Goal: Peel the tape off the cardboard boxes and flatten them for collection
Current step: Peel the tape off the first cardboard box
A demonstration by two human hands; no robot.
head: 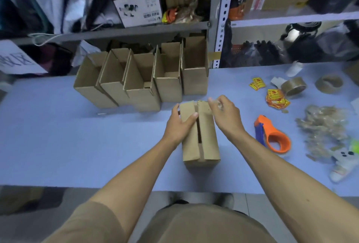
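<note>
1. Stretching across the view, the blue table [58, 136] carries everything, with cluttered metal shelving [215, 25] behind it
2. Five opened cardboard boxes [139, 79] stand in a row at the back of the table, flaps up, none flattened so far
3. One closed box [204, 136] lies on its side near the person at the table's middle, its flap seam facing up
4. The left hand [179, 124] grasps this box, fingers over the left edge and thumb on top near the seam
5. The right hand [225, 112] pinches something pale at the box's far right corner, probably a clear tape strip [213, 101]; blur hides it
6. One heap of crumpled used tape [322, 126] sits at the right
7. One orange tape dispenser [272, 135] lies just right of the box; two brown tape rolls [293, 86] sit farther back, and two clumps of yellow stickers [275, 97] lie between
8. Risk: the far flap edge looks ragged, so a hard or steep pull may tear cardboard facing away with the tape, or snap the strip short
9. Risk: a loose left hold lets the box slide toward the dispenser
</note>
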